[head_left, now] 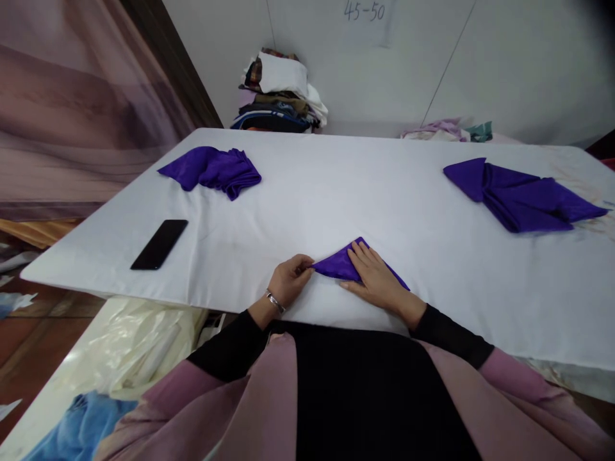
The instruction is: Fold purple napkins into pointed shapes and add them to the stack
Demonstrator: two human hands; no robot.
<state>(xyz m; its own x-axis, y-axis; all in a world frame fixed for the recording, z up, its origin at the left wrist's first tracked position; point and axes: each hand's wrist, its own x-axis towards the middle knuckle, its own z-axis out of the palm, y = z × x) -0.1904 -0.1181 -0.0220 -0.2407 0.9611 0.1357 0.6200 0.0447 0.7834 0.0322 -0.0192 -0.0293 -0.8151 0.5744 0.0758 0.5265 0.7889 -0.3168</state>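
Observation:
A purple satiny cloth (336, 264), folded to a triangle, lies on the white-covered table (307, 192) near its front edge. My left hand (289, 280) pinches the cloth's left corner between thumb and fingers. Flat on the cloth's right part rests my right hand (377, 276), its fingers stretched out and covering some of the fabric. A bunched purple cloth (216, 169) sits at the table's back left. Farther right lies another folded purple cloth (521, 195), with pointed ends.
A black phone (159, 244) lies on the left of the table. Piled clothes (281, 96) and more fabric (439, 130) are behind the far edge. Below the left edge is a plastic bag (139, 346) beside blue fabric (79, 429). Sheer curtain fabric (81, 109) hangs at left.

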